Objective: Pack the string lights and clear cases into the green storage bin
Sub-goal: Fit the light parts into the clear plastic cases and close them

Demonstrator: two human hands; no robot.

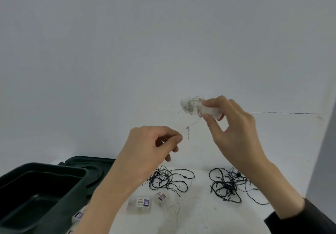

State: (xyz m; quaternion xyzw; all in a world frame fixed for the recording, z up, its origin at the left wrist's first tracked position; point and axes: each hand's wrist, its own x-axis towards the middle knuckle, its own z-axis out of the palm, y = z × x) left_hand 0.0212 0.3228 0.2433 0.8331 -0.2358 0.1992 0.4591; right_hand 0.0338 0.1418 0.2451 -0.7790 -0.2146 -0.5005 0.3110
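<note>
Two hands raised above table. Right hand pinches white case by its right end, thumb below, fingers on top. Case's long axis is near level, free end pointing left, pale wire wound round it. Left hand pinches wire's loose tail, lower left of case. Black tangles lie toward table's far edge: left tangle, right tangle. Clear cases mid-table. Green bin at left edge, lid behind it. Left forearm hides table between bin and cases.

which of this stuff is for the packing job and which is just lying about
For the job: green bin, two black string light tangles, clear cases, pale string light bundle held by right hand, its loose wire pinched by left hand.
Lying about: bin lid behind it, scuffed white table.
</note>
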